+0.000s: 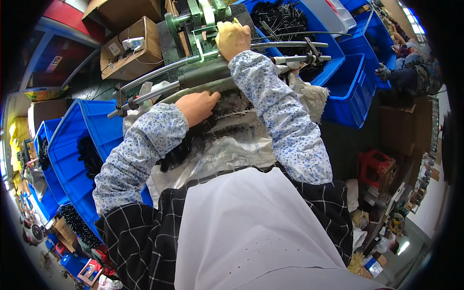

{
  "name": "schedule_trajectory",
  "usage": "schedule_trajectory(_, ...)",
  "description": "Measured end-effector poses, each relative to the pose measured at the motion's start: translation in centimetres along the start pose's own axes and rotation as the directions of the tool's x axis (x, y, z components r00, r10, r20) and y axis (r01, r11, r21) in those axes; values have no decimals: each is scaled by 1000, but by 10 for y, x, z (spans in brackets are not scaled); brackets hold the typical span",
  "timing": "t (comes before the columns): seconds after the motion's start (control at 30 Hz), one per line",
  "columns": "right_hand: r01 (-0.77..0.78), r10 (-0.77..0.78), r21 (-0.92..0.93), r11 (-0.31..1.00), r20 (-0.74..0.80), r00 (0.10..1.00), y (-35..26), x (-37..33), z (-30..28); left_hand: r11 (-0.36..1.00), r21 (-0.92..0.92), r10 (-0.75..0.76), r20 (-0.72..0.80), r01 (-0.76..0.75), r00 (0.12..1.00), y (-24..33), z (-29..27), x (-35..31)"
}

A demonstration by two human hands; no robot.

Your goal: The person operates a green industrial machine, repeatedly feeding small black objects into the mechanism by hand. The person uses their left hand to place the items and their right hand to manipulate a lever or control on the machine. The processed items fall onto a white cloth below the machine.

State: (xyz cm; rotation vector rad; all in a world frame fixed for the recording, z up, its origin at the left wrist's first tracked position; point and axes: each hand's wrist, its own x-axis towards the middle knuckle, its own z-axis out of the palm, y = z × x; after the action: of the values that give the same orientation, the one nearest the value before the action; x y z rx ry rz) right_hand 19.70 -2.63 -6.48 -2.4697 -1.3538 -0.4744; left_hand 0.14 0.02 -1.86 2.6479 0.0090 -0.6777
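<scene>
Two hands [234, 39] [197, 107] | right at green machine [207, 13] | left near metal rod [157, 93]

Green machine [208, 14] cut off at top edge. Right hand [234, 38] hides whatever's under it. Left hand [197, 107]: contact unclear. Co-worker [416, 67] blurry, right rim.

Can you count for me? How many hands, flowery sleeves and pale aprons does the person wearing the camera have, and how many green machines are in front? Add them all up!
Left hand and right hand: 2
Flowery sleeves: 2
Pale apron: 1
Green machine: 1
Total: 6
</scene>
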Motion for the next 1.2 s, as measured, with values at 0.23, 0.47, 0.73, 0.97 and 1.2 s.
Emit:
schedule_trajectory(0.23,9,-10,-34,999,-11,1000,52,-2,-4,997,-69,18,-117,-27,993,-10,-30,-25)
schedule_trajectory(0.47,-69,62,40,997,162,985,123,25,-5,866,-453,20,-389,-210,921,-30,-44,-50)
schedule_trajectory(0.73,-102,101,-38,994,-34,994,158,28,-47,983,-103,87,-455,-149,886,-40,-39,-69)
schedule_trajectory(0.97,-173,-229,680,713,459,858,0,-52,-116,878,-429,-35,-497,-211,867,-24,-54,-72)
schedule_trajectory(1.2,-720,-540,624,-305,509,670,-81,-91,-97,644,-741,-157,-373,-191,914,-27,-56,-86)
